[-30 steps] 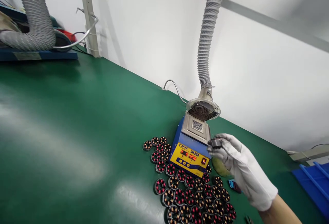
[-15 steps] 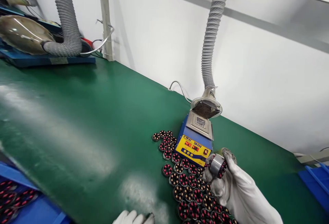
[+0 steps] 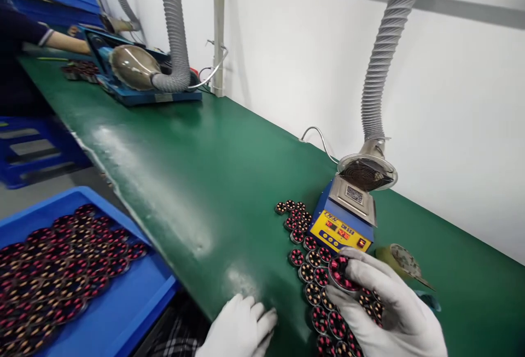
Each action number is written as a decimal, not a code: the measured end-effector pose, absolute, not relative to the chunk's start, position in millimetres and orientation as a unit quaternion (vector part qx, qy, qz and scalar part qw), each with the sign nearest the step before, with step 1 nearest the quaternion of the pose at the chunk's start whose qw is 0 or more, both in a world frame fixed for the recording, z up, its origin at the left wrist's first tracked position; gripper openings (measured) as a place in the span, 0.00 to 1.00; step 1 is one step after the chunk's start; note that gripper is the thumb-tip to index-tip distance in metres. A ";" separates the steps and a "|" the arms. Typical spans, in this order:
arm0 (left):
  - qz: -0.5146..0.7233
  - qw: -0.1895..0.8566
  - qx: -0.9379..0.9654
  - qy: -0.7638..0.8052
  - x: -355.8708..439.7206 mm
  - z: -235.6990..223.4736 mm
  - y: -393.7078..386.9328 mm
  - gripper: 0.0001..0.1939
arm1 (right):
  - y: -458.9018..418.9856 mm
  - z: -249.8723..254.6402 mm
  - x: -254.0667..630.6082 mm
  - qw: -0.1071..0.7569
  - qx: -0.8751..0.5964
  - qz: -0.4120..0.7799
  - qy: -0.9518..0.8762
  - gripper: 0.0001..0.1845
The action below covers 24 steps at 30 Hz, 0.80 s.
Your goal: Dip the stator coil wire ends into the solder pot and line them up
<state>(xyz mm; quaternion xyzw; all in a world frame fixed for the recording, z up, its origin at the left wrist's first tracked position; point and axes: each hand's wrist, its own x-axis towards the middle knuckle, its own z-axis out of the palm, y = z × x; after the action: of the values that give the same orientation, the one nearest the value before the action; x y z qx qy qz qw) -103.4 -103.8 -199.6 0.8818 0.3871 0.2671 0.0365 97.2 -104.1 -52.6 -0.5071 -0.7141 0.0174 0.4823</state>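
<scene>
A round, metal-rimmed black part with red segments (image 3: 342, 274) is in the white-gloved right hand (image 3: 388, 297), pinched at its edge between thumb and fingers, its segmented face tilted upward. It appears just in front of a blue box-shaped machine with a yellow, lit front panel (image 3: 342, 231), above a cluster of similar round parts with red or tan segments (image 3: 314, 294) (whether it touches any of them, I cannot tell). The cluster spreads over the green tabletop (image 3: 246, 198), along the machine's left side and toward the near edge. The white-gloved left hand (image 3: 240, 324) is near that edge, back up, fingers close together and bent; its palm is hidden, so I cannot tell whether it holds anything.

A round metal fan hood (image 3: 367, 172) on a ribbed grey hose (image 3: 375, 83) hangs over the machine's back. Beside the machine, to the right, is an olive-yellow round container (image 3: 397, 258). At lower left, a blue plastic tray (image 3: 127, 297) holds many more such parts; farther off, a co-worker's arm (image 3: 68, 43) reaches over the tabletop.
</scene>
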 end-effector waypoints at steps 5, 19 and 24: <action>0.230 0.178 0.863 0.412 -105.5 -189.2 -106.9 0.08 | -102.0 -58.8 87.3 0.454 -0.467 -0.012 -0.759 0.23; 0.426 0.224 0.819 0.313 -157.2 -86.8 -94.1 0.16 | -95.4 -63.0 59.9 0.422 -0.362 0.265 -0.788 0.14; 0.267 0.211 0.885 0.318 -173.9 -75.7 -94.7 0.10 | -96.1 -86.0 27.1 0.428 -0.388 0.355 -0.735 0.10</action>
<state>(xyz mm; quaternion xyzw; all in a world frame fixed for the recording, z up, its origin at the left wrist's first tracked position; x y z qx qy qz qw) -173.9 -94.7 -75.7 0.8848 0.3184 0.2670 0.2107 27.1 -96.1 -86.0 -0.3884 -0.7350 0.3547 0.4280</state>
